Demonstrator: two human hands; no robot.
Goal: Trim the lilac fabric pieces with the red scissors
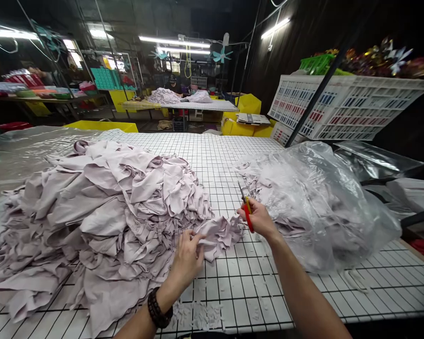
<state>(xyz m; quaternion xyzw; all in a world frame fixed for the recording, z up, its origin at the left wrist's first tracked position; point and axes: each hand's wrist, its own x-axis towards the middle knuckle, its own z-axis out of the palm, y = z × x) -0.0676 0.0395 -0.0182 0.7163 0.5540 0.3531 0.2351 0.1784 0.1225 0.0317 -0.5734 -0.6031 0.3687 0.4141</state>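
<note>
A big heap of pale lilac fabric pieces (pixel 99 212) lies on the white gridded table (pixel 233 282). My left hand (pixel 188 256), with a dark bead bracelet on the wrist, pinches one fabric piece (pixel 221 235) at the heap's right edge. My right hand (pixel 259 219) is closed around red-handled scissors (pixel 246 209), blades pointing up and away, just right of that piece. To the right sits a clear plastic bag (pixel 318 202) filled with more lilac pieces.
Small fabric scraps (pixel 201 315) litter the table's near edge. White plastic crates (pixel 346 108) stand at the back right, yellow bins (pixel 245 117) behind the table. A far table (pixel 183 101) holds more fabric. Clear plastic sheeting (pixel 21 150) covers the left.
</note>
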